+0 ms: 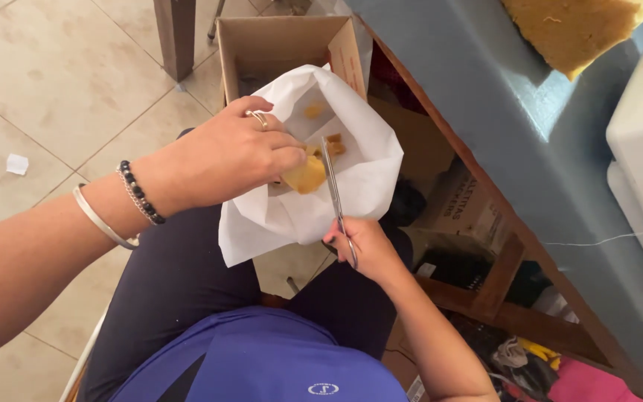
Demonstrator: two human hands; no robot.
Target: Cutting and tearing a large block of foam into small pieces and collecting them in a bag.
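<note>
Tiled floor [53, 82] below, left hand [225, 160] clenched on yellow foam piece [308, 176], right hand [362, 249] gripping scissors [334, 190] over white bag [366, 171].

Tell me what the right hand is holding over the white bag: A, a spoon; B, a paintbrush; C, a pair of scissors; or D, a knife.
C: the right hand grips a pair of scissors whose blades point up to the piece of yellow foam that the left hand pinches over the white bag.
</note>
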